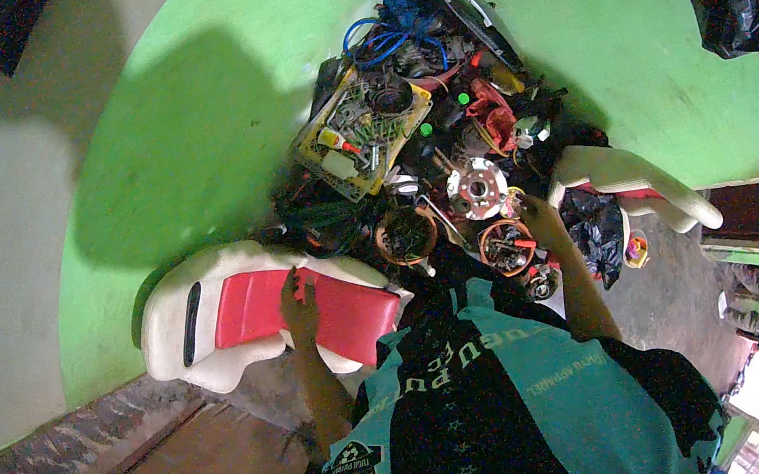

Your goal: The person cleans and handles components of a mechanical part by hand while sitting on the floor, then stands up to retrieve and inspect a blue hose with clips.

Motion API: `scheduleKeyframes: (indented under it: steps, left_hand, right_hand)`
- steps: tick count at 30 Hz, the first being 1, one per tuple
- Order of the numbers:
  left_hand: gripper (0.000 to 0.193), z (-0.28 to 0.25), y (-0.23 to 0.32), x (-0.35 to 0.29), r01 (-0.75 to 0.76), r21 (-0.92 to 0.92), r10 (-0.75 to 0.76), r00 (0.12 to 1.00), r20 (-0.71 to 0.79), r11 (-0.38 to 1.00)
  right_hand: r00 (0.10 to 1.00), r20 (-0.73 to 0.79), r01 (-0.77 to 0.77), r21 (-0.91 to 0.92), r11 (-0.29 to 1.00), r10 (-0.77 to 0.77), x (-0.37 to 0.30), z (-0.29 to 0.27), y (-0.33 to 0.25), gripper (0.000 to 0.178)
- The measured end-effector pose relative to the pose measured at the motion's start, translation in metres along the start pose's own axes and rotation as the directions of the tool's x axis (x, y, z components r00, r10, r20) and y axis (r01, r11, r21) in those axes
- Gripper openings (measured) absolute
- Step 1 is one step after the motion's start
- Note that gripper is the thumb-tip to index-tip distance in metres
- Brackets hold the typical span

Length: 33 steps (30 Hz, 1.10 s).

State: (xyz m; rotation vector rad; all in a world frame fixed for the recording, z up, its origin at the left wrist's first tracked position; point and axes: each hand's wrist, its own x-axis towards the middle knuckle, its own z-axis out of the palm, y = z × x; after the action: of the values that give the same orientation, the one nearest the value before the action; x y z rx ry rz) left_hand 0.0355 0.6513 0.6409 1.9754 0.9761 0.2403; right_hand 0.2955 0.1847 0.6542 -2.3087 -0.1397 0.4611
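My left hand (299, 302) is over the red middle of a padded red-and-white seat (353, 315), its fingers apart and nothing in them. Whether it rests on the padding, I cannot tell. My right hand (539, 217) reaches to the edge of a pile of tools and parts, beside a small round container (513, 203). Its fingertips are too small and dark to show what they hold, if anything. Left of that hand lies a round pale metal disc (477, 187) with a central hole. Just below it stands an orange-rimmed pot (507, 248) with loose parts inside.
A yellow crate (354, 177) of tools sits on the heap in the corner, with a blue hose (376, 43) behind. Another orange-rimmed pot (407, 236) is nearer the middle. On the right are a black plastic bag (594, 235) and a second pale padded piece (616, 165).
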Motion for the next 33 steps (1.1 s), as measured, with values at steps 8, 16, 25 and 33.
scheduleKeyframes:
  steps: [8, 16, 25, 33]
  left_hand:
    - [0.053, 0.057, 0.055, 0.021, -0.179, 0.154, 0.149, 0.971, 0.187, 0.972]
    - [0.056, 0.109, 0.116, 0.105, -0.305, 0.25, 0.233, 0.931, 0.281, 0.919]
    - [0.06, 0.177, 0.155, 0.196, -0.426, 0.248, 0.306, 0.861, 0.405, 0.87]
    - [0.056, 0.241, 0.18, 0.266, -0.567, 0.127, 0.472, 0.773, 0.425, 0.814]
  right_hand:
    - [1.0, -0.009, 0.029, 0.154, 0.988, -0.028, 0.049, -0.014, 0.001, 0.036]
    - [0.972, 0.123, 0.188, 0.108, 0.976, -0.201, 0.189, -0.005, -0.011, 0.031]
    - [0.954, 0.176, 0.225, 0.122, 0.967, -0.244, 0.359, 0.002, -0.021, 0.038]
    - [0.998, 0.032, 0.05, -0.022, 0.998, -0.049, 0.56, 0.083, 0.008, 0.033]
